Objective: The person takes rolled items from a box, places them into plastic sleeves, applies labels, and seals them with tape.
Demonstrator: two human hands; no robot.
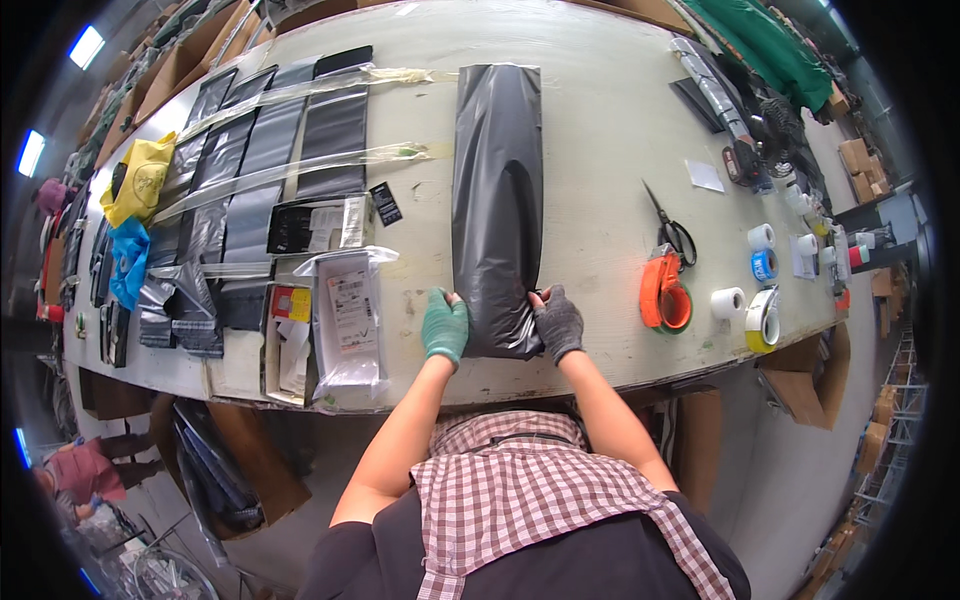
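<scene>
A long black plastic bag [498,200], shaped like a narrow packed parcel, lies lengthwise on the table in front of me. Its near end is creased and bunched close to the table's front edge. My left hand [446,326], in a green glove, pinches the bag's near left edge. On the opposite side my right hand [558,322], in a dark grey glove, grips the near right corner, where the plastic is gathered. What is inside the bag is hidden.
On the pale table [590,120], black scissors [672,228] and an orange tape dispenser [665,292] lie right; several tape rolls [763,318] sit beyond. Flat black bags [265,160] lie left under clear tape strips, near open boxes of labels [348,310]. A person [85,470] is at far left.
</scene>
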